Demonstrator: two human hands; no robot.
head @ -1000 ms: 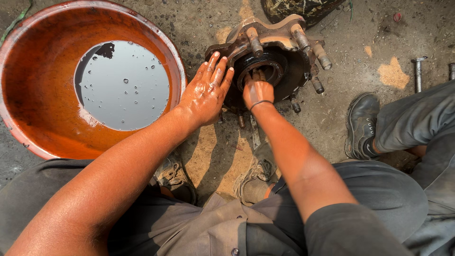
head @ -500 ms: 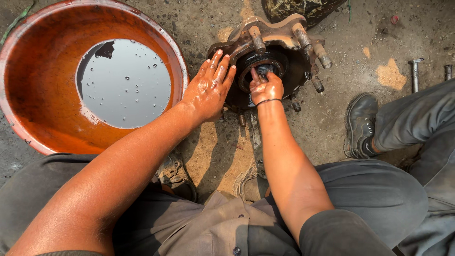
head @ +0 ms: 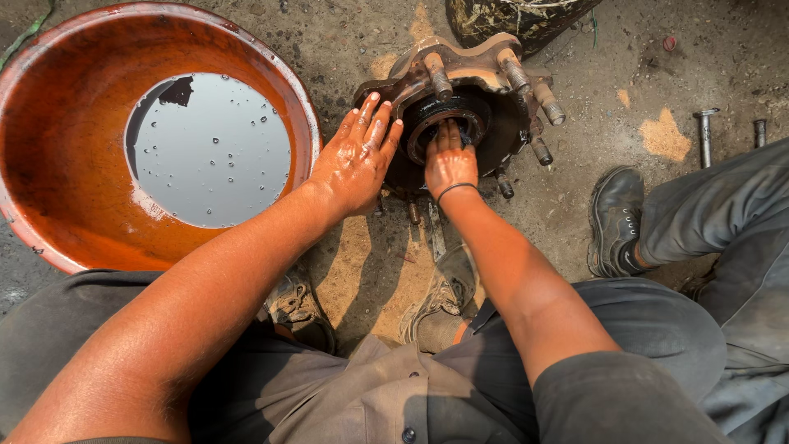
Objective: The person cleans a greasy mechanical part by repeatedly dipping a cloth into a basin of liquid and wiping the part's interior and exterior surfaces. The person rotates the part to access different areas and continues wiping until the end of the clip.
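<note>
The right hand (head: 450, 164) hides its fingertips inside the wheel hub (head: 460, 107); the orange basin (head: 49, 205) is cut off left.

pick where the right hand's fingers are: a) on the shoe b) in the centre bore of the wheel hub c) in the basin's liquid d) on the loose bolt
b: the right hand has its fingers pushed into the centre bore of the wheel hub, apart from the basin.

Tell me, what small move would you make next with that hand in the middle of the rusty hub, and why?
Probably keep the left hand flat on the wheel hub rim to steady it, and work the right hand fingertips around the dark centre bore, since they already reach into it.
</note>
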